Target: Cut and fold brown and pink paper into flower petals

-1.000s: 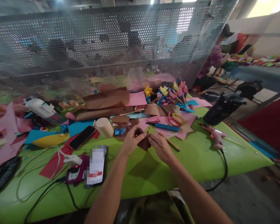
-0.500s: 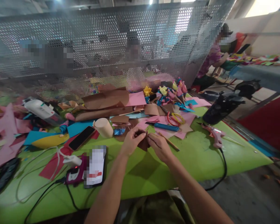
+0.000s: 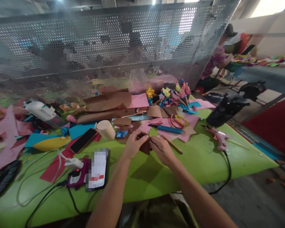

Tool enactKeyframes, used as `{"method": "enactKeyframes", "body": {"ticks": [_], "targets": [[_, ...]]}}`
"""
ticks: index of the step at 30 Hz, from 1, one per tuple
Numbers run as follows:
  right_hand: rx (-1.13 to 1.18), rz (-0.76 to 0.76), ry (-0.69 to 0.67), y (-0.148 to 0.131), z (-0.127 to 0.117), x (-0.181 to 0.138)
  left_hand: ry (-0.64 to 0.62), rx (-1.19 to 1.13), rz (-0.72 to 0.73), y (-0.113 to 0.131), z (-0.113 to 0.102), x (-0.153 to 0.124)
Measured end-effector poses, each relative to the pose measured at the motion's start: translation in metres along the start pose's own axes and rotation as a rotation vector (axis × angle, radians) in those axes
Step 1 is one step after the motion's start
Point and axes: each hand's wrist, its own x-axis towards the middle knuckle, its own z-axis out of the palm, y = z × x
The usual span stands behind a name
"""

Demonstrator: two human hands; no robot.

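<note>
Between my two hands is a piece of brown paper (image 3: 145, 148), bent into a curved shape and held above the green table. My left hand (image 3: 134, 143) pinches it from the left, the thumb lying along its upper edge. From the other side, the closed fingers of my right hand (image 3: 161, 146) grip the paper's right edge. Part of the paper is hidden behind my fingers. Just beyond my right hand lie a pencil (image 3: 172, 144) and a blue cutter knife (image 3: 169, 129). A cream paper roll (image 3: 105, 130) stands left of my left hand.
On the green table (image 3: 199, 164), a pink glue gun (image 3: 221, 139) and a black bottle (image 3: 228, 109) are at right. Two phones, one a dark phone (image 3: 83, 140), and a purple power strip (image 3: 79, 177) with cables lie left. Red-handled scissors (image 3: 174, 122) and paper flowers (image 3: 175, 95) sit behind, before a perforated metal screen (image 3: 104, 47).
Both hands keep their hold on the brown paper; its lower tip has shifted very slightly. Nothing else on the table has visibly moved.
</note>
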Motion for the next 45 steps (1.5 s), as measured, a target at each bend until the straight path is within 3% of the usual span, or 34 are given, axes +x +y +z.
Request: {"method": "enactKeyframes", "body": {"ticks": [45], "targets": [[-0.003,-0.011,-0.078,0.0058,0.0051,-0.0029,0.041,-0.047,0.004,0.0006,-0.0001,-0.0006]]}}
